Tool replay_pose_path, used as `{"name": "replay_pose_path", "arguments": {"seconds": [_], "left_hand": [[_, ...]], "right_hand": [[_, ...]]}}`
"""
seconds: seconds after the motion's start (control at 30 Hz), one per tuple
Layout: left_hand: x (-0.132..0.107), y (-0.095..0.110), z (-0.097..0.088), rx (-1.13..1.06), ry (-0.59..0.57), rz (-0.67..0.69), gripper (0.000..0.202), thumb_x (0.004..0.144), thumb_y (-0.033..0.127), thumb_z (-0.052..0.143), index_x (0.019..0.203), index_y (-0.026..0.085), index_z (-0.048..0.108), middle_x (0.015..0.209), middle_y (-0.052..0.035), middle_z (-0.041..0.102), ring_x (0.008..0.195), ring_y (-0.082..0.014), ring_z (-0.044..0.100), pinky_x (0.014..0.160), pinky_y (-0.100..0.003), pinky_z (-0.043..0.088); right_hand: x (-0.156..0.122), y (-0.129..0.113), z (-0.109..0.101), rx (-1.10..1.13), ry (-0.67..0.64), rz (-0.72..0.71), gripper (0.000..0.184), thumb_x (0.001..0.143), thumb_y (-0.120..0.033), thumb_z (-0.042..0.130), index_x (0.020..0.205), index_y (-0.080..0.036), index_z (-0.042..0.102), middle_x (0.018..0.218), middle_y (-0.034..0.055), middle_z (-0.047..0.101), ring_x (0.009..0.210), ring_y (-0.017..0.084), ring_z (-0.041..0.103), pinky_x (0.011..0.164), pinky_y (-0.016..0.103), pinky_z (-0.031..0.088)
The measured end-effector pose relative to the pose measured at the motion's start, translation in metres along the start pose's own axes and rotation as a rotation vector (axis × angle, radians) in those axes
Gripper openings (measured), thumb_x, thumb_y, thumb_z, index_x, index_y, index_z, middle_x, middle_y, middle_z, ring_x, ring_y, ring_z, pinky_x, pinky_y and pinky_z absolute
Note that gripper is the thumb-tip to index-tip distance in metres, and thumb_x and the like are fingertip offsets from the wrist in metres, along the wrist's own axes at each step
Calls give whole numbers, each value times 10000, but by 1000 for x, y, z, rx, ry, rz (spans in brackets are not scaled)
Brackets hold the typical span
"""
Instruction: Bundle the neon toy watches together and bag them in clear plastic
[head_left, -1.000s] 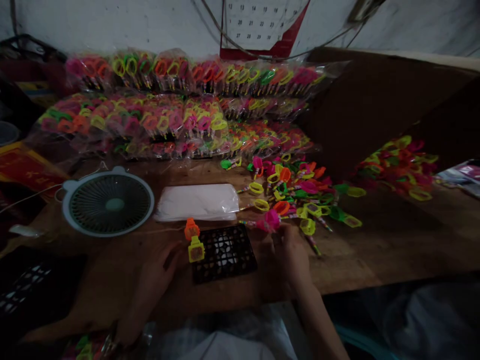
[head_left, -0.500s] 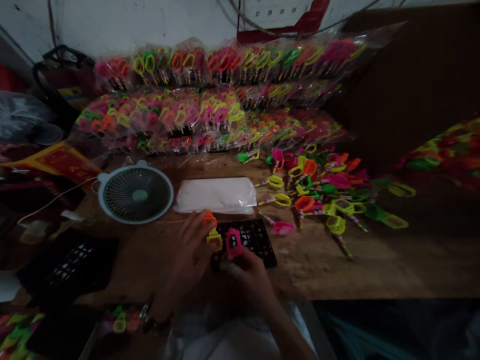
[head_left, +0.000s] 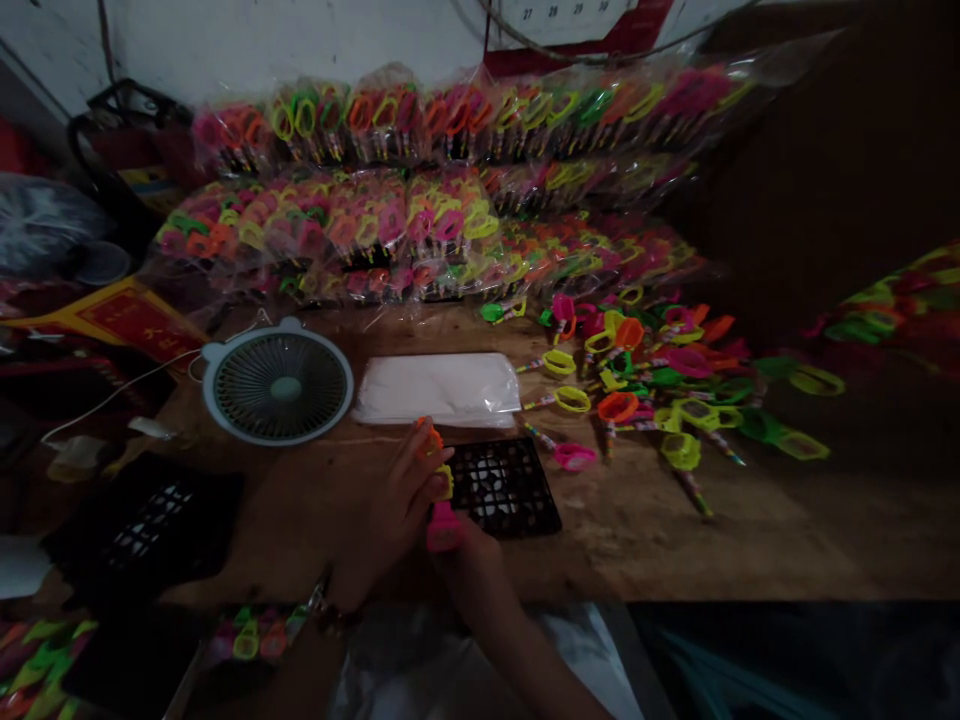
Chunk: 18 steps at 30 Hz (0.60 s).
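Note:
My left hand [head_left: 394, 505] is closed around the left edge of a black plastic grid tray [head_left: 510, 487], its fingers on an orange loop-topped stick [head_left: 429, 437] and a yellow one [head_left: 447, 482]. Whether their lower ends sit in the tray is hidden. My right hand [head_left: 474, 562] grips a pink loop-topped stick [head_left: 445, 527], just in front of the yellow one. A pink-topped stick [head_left: 574, 457] with a striped shaft lies right of the tray.
Loose bright sticks [head_left: 682, 360] are heaped at the right. Clear bags of them [head_left: 360, 220] line the back. A round fan [head_left: 277, 385], a stack of clear bags [head_left: 439, 390] and black grid trays [head_left: 146, 525] lie on the wooden table [head_left: 750, 540].
My right hand has moved left and toward me with the pink stick, which has turned and now lies close to my left hand. More of the tray shows. The view has shifted slightly.

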<state>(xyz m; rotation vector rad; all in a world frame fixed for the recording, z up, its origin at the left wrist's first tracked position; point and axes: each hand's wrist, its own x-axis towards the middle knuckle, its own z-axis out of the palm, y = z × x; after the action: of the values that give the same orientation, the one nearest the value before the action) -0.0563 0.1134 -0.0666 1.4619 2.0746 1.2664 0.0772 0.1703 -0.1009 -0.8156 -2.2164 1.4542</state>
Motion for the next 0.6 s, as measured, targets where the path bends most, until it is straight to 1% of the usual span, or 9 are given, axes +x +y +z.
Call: {"name": "replay_pose_path", "arguments": {"seconds": [0.1, 0.17, 0.27, 0.37, 0.43, 0.47, 0.53, 0.57, 0.6], "left_hand": [[0, 5, -5, -128, -10, -33, 380, 973, 355, 302, 1296, 297, 493, 1537, -8, 220, 1413, -205, 209, 1158, -436, 237], [-1, 8, -7, -158, -27, 11, 422, 971, 406, 257, 1319, 302, 472, 1540, -19, 207, 1414, -225, 203, 1155, -460, 233], [-3, 12, -6, -60, -12, 96, 468, 924, 497, 363, 1357, 327, 415, 1543, -27, 194, 1424, -272, 153, 1142, -533, 203], [-9, 13, 1, 100, 4, 122, 478, 896, 443, 470, 1357, 331, 412, 1542, -33, 193, 1427, -309, 105, 1120, -588, 181], [-13, 9, 5, 138, -4, 127, 434, 926, 364, 422, 1358, 327, 413, 1548, -35, 167, 1425, -304, 113, 1113, -582, 197], [-15, 6, 7, 134, 10, 133, 421, 937, 336, 392, 1357, 331, 412, 1551, -30, 153, 1425, -298, 115, 1111, -576, 205], [-19, -2, 10, 107, 65, 156, 416, 944, 315, 363, 1356, 348, 408, 1552, -16, 145, 1425, -290, 116, 1110, -574, 202], [-21, -6, 10, 96, 84, 162, 417, 942, 315, 365, 1355, 356, 408, 1549, -11, 153, 1424, -290, 123, 1112, -574, 194], [-21, -8, 10, 85, 86, 164, 418, 938, 319, 374, 1353, 360, 412, 1546, -10, 168, 1422, -290, 136, 1115, -570, 190]], "right_hand": [[2, 0, 3, -44, -11, -41, 86, 795, -177, 515, 759, -197, 591, 718, 23, 667, 634, 155, 614, 574, 216, 436], [2, 0, 3, -10, -24, -23, 84, 801, -176, 522, 792, -189, 605, 749, 27, 675, 653, 151, 610, 603, 218, 446], [1, -2, 3, 106, -93, 15, 115, 811, -175, 524, 846, -184, 634, 801, 27, 689, 698, 151, 612, 634, 219, 458], [1, 0, -1, 194, -112, -21, 149, 819, -175, 504, 835, -187, 652, 823, 29, 693, 732, 157, 615, 679, 245, 477], [7, 2, -14, 241, -184, -39, 109, 786, -193, 565, 849, -180, 653, 835, 33, 697, 745, 166, 625, 690, 262, 491], [14, 3, -25, 257, -228, -25, 139, 763, -206, 604, 891, -175, 647, 845, 35, 700, 742, 170, 633, 676, 264, 500], [34, 3, -53, 204, -232, 57, 304, 747, -235, 646, 1039, -159, 605, 882, 52, 706, 744, 183, 654, 640, 266, 512], [46, 2, -69, 88, -118, 130, 346, 790, -239, 602, 1121, -148, 566, 890, 69, 707, 737, 188, 661, 627, 273, 515], [58, 1, -84, -110, 13, 209, 339, 832, -227, 549, 1158, -130, 548, 897, 98, 707, 768, 200, 671, 651, 286, 517]]}}
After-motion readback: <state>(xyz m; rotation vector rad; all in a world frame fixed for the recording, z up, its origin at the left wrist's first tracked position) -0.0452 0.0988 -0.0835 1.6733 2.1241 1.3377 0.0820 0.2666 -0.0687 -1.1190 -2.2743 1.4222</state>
